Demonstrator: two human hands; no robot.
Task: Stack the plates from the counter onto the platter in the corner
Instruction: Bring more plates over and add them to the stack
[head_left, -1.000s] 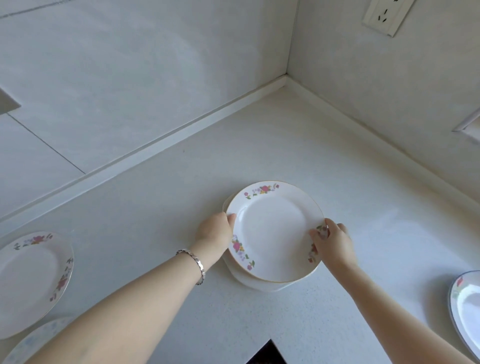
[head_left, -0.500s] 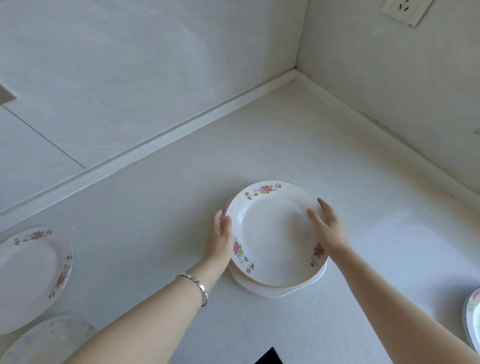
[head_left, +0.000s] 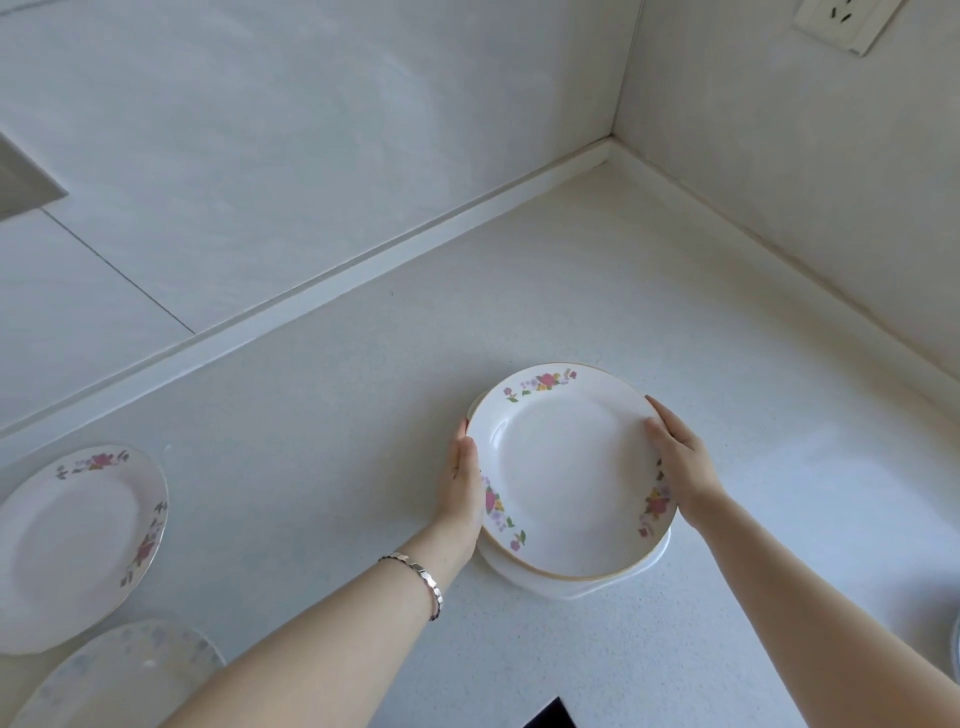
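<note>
A white plate with pink flowers and a gold rim (head_left: 566, 467) lies on the white platter (head_left: 571, 587), which shows only as a rim below it. The stack sits on the counter, short of the wall corner. My left hand (head_left: 462, 488) lies flat against the plate's left rim with straight fingers. My right hand (head_left: 680, 462) rests on the right rim, fingers stretched over the edge. Neither hand curls around the plate. A matching floral plate (head_left: 72, 545) lies at the far left, and a pale blue-patterned plate (head_left: 124, 675) sits below it.
The edge of another plate (head_left: 955, 644) shows at the right border. Two tiled walls meet at the corner (head_left: 613, 140), with a socket (head_left: 841, 21) high on the right wall. A dark corner (head_left: 550, 717) pokes in at the bottom edge.
Both hands have gone from pinching the plate's rim to lying flat against it with straight fingers. The plate has settled on the platter. The view has shifted slightly to the left.
</note>
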